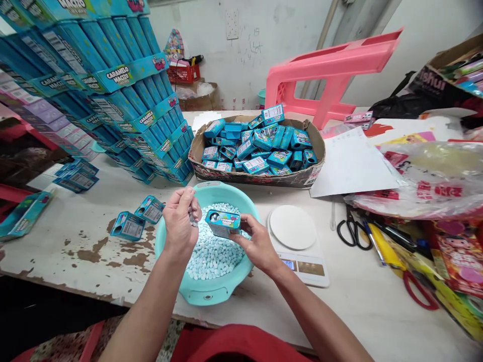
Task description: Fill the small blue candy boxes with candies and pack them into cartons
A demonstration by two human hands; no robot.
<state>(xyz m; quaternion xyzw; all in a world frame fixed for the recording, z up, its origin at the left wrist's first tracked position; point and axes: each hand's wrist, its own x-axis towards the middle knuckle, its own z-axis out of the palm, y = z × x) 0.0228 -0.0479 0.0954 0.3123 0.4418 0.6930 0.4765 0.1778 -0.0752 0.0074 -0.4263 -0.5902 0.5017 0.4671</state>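
Some pale candies show in my closed left hand. My right hand grips a blue Caramelo Macizo box above the turquoise basin!

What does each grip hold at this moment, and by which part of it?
The right grip holds a blue Caramelo Macizo box by its right end; the left grip is curled around some small pale candies.

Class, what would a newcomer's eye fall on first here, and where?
Probably the tall stack of blue boxes at left, then the pink plastic stool at upper right. In the centre, the left hand holds pale pieces and the right hand a small box, at a turquoise basin.
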